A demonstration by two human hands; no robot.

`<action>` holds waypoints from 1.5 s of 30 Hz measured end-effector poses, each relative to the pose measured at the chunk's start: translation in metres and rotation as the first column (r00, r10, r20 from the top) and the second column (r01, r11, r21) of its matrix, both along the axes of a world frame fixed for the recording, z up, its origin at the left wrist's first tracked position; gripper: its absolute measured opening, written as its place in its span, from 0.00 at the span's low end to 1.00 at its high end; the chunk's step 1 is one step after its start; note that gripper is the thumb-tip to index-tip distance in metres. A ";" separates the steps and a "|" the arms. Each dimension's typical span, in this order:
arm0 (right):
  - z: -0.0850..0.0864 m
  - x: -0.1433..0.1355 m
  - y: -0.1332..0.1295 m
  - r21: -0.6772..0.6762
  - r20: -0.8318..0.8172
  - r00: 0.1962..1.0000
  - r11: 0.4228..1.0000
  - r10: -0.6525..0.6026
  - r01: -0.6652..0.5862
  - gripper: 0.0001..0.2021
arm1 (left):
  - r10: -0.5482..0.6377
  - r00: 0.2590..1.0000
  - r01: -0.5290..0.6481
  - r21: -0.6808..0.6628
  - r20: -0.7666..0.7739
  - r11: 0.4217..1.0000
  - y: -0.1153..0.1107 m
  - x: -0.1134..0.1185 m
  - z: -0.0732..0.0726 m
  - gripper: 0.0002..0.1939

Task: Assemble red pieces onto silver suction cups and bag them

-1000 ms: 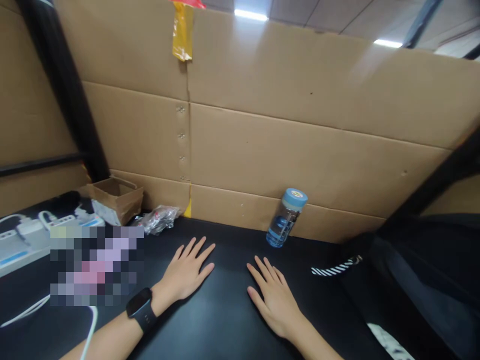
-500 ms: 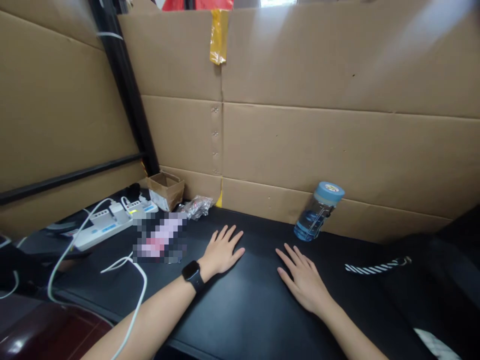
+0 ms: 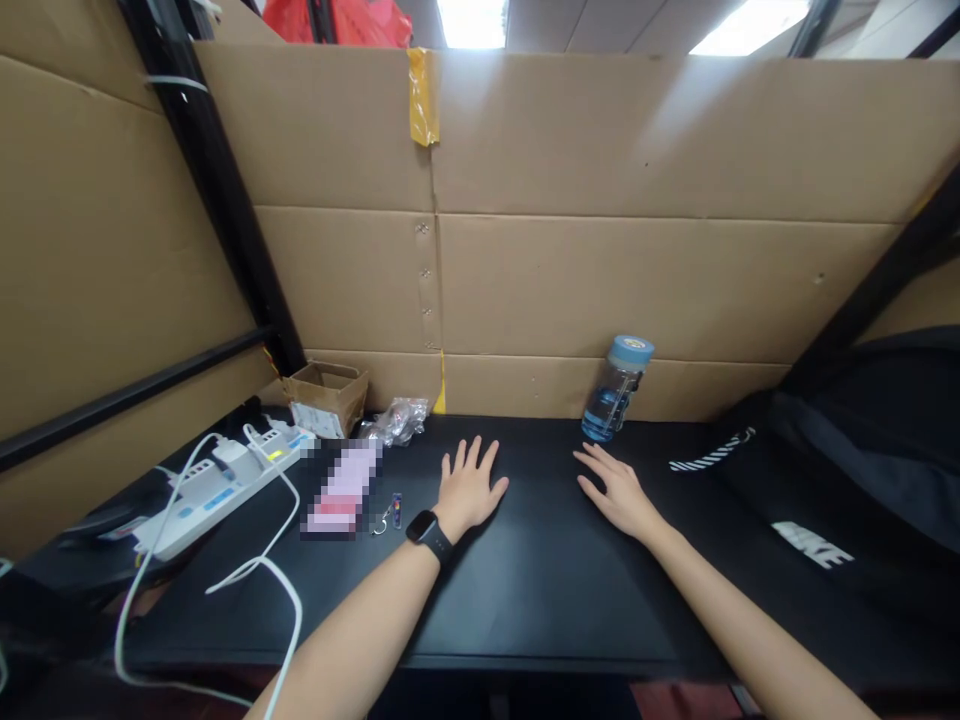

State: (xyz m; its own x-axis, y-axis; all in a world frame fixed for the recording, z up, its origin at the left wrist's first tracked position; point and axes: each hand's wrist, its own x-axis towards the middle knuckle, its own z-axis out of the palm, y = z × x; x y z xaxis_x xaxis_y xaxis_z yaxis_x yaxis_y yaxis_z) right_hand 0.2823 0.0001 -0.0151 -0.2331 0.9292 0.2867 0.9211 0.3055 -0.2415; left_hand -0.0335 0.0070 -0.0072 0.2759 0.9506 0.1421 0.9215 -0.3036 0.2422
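My left hand (image 3: 469, 490) lies palm down on the black tabletop (image 3: 540, 590) with its fingers spread and nothing in it. A dark watch (image 3: 430, 533) is on that wrist. To its left are a small keychain (image 3: 397, 510) and a pixelated pink item (image 3: 345, 490). My right hand (image 3: 615, 492) rests palm down on the table, fingers apart and holding nothing. Just behind it, near the cardboard wall, stands a clear bottle (image 3: 611, 395) with a blue lid.
A white power strip (image 3: 217, 495) with cables lies at the left. Behind it are a small open cardboard box (image 3: 330, 395) and crumpled clear plastic (image 3: 401, 420). A black bag (image 3: 885, 460) with a striped pull fills the right side. Cardboard walls (image 3: 600, 290) enclose the back.
The camera view has tilted up and shifted right, showing more ceiling and the black bag. Both hands stay flat and open; the keychain beside the pixelated item now shows clearly.
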 end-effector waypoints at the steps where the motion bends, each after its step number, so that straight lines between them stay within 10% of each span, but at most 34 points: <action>1: 0.000 -0.003 -0.001 0.015 -0.007 1.000 1.000 0.000 0.000 0.27 | 0.004 1.000 -0.004 0.001 0.006 1.000 0.000 0.000 0.001 0.38; 18: 0.023 -0.042 0.021 -0.276 0.082 0.995 0.960 0.059 -0.034 0.34 | -0.012 1.000 0.011 -0.083 -0.013 0.997 0.010 -0.009 -0.005 0.37; 38: 0.027 -0.017 0.022 -0.380 0.062 0.994 0.923 0.094 -0.064 0.30 | -0.031 0.999 0.032 -0.019 0.013 0.999 0.019 -0.029 0.008 0.30; 45: 0.024 -0.013 0.025 -0.390 0.036 0.993 0.916 0.112 -0.089 0.31 | 0.427 0.904 -0.409 0.343 0.027 0.846 0.030 -0.081 0.022 0.20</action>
State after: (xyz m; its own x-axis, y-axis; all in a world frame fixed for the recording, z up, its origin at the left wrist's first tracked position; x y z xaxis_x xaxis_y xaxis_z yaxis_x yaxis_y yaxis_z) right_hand 0.2691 0.0254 0.0086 -0.3365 0.9356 -0.1070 0.9059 0.2905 -0.3082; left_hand -0.1150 0.0370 0.0152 -0.1222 0.8758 0.4669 0.9872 0.0585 0.1487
